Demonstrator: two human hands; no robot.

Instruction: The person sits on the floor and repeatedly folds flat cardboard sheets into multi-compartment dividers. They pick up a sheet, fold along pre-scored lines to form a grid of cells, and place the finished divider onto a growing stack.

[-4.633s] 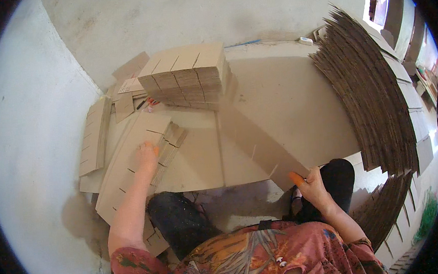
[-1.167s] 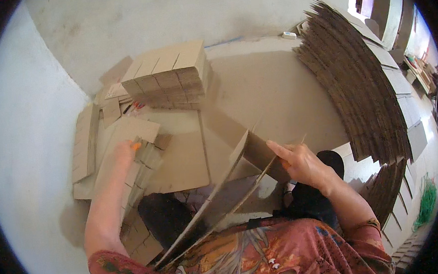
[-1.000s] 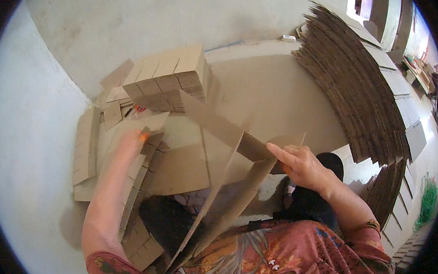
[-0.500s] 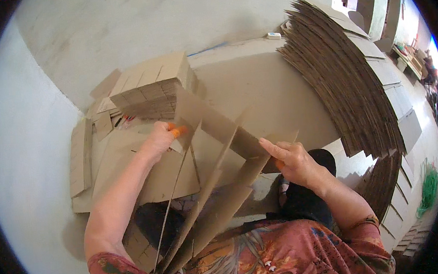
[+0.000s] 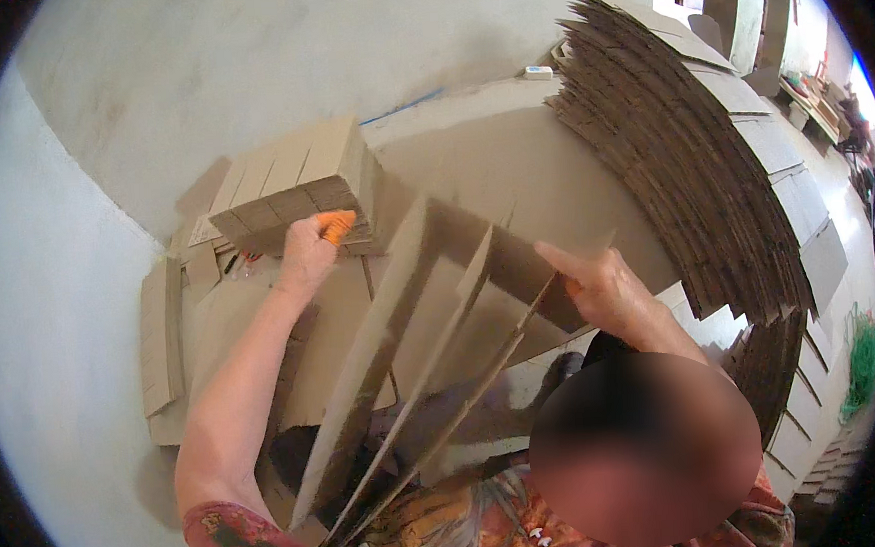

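Note:
My right hand [image 5: 604, 291] grips the far right corner of a cardboard divider [image 5: 472, 266], its index finger stretched along the top edge. Several thin upright panels of the divider fan down toward my lap, slotted into a cross strip. Orange covers sit on the fingers of my left hand [image 5: 314, 249], which are closed at the near right corner of a stack of slotted cardboard strips [image 5: 296, 167]. Whether a strip is pinched in them is hidden. Beneath my left forearm lies a flat cardboard sheet [image 5: 339, 380].
A long curved row of dark-edged cardboard pieces [image 5: 681, 158] stands at the right. Flat cardboard bundles [image 5: 164, 335] lean at the left by the wall. Green string [image 5: 861, 363] lies at the far right, and a small white box [image 5: 537, 72] at the back.
My left hand has left the divider's left end and moved up to the stack of strips. The divider's panels have swung and shifted, still held by my right hand.

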